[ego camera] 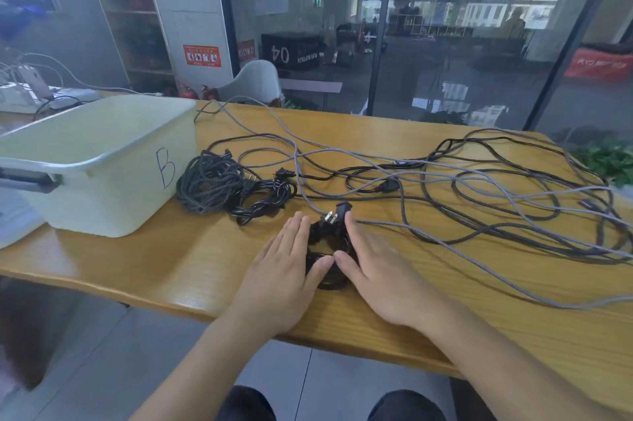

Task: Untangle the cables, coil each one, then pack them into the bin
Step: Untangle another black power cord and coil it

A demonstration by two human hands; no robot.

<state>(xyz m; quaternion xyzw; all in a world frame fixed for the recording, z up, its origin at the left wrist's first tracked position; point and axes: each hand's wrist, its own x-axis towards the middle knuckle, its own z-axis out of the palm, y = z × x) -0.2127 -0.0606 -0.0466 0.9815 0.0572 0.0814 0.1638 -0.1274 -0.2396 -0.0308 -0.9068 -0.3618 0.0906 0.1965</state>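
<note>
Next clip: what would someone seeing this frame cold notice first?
Probably the sprawl of tangled grey and black cables across the right half of the wooden table. Next, the two hands at the near edge, left hand and right hand, fingers straight, pressing from both sides on a small black coiled cord with its plug sticking up. A white bin marked B sits at left, two coiled bundles beside it.

Bin (pixel 102 160) on table (pixel 171 259) far left. Two coiled cables (pixel 209 182) (pixel 265 196) just right of bin. Third coil (pixel 329 249) near front edge, btwn left hand (pixel 284 266) & right hand (pixel 376 270). Loose cable tangle (pixel 479 187) spread over right half, behind hands.
</note>
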